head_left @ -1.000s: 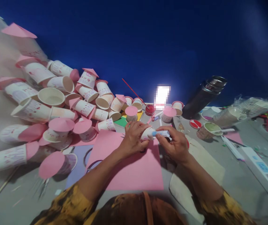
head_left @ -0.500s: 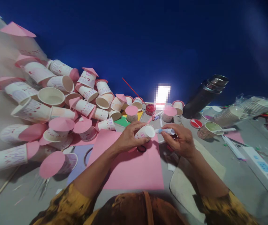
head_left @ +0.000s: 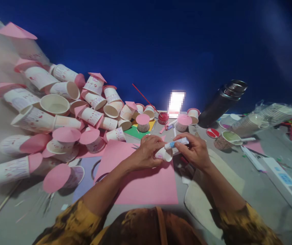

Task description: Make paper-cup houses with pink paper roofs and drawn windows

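**Tube Hovering Close to a Half-Hidden Cup**

From where I'm standing, the left hand is curling its fingers and thumb round the small white cup, which is tilting over the far right part of a pink sheet. Those fingers are hiding the cup's left end, and I can't make out whether its right end is showing a mouth or a base.

The right hand is pinching the white-and-blue tube between thumb and fingers, its blue end pointing left along the cup's far side; whether the two are touching, I can't tell.

Thin metal tips are poking out left of the left hand, the rest being covered. A dark ring is half vanishing behind the left forearm. On the left, pink-topped cups are overlapping one another, one running out of view at the edge. On the far side, a bright panel is glowing, blurred into blocks.
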A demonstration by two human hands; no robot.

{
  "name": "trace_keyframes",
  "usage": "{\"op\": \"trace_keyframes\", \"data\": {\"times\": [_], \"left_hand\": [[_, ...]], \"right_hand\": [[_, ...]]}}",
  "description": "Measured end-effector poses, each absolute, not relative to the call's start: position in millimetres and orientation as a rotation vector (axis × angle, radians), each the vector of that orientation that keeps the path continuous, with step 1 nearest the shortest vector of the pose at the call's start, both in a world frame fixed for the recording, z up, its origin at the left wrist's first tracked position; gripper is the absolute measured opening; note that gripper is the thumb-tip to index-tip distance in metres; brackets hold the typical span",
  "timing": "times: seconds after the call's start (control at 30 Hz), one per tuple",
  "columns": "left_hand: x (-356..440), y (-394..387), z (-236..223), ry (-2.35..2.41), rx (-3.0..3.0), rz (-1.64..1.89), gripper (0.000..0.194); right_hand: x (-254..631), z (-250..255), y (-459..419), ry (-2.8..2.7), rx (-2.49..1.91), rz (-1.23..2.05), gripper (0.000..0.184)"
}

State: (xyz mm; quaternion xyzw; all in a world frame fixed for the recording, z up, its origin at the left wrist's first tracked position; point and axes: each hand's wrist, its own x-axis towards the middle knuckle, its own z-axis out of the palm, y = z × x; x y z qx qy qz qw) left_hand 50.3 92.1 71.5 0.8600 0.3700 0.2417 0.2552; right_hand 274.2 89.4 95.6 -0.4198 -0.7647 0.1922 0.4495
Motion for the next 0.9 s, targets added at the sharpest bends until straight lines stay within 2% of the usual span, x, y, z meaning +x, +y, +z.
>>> {"op": "trace_keyframes", "data": {"times": [0.3,0.5,0.8,0.9], "left_hand": [[46.4,95.6,67.1,1.049,2.317,0.728,0.058],[53.5,88.1,74.9,1.031,2.352,0.675,0.055],[48.4,93.0,74.7,0.964,2.099,0.86,0.062],[47.2,94.7,75.8,0.987,1.983,0.957,0.056]], "right_hand": [[269.3,101.9,76.0,-2.173,-0.73,0.188,0.007],[269.8,101.2,77.4,-2.104,-0.861,0.114,0.01],[285.3,102.5,92.8,-1.805,-1.233,0.411,0.015],[284.1,102.2,91.8,-1.773,-1.231,0.452,0.015]]}}
